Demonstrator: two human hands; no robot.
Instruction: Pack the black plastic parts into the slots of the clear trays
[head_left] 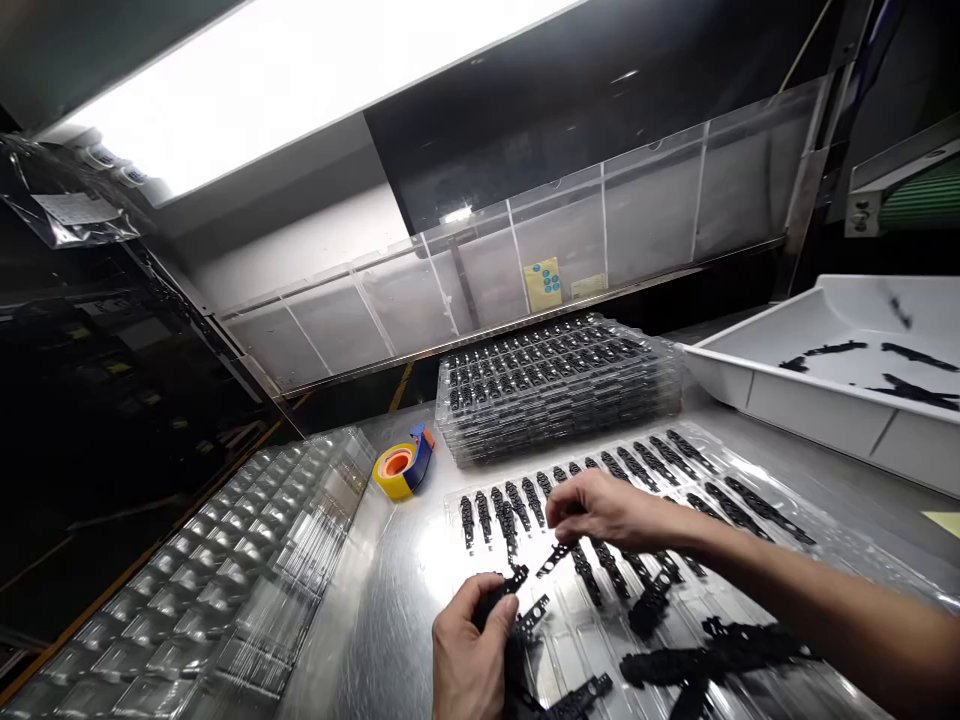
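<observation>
My left hand [474,645] is closed around several long, narrow black plastic parts [514,580] with small holes, at the near left of a clear plastic tray [581,640]. Just above that tray, my right hand [609,510] pinches the end of one similar black part [553,561], which points down and left. Rows of these parts [632,467] lie in the tray's slots on the far side. Nearer to me, a loose pile of black parts [675,665] rests on the tray under my right forearm. Part of the tray is hidden by my hands.
Behind the tray stands a stack of filled clear trays [555,420]. To the left are stacked clear trays [247,570] and a blue tape dispenser with yellow tape [397,470]. A white bin [810,410] with black parts stands at the right, and a lamp [300,70] hangs overhead.
</observation>
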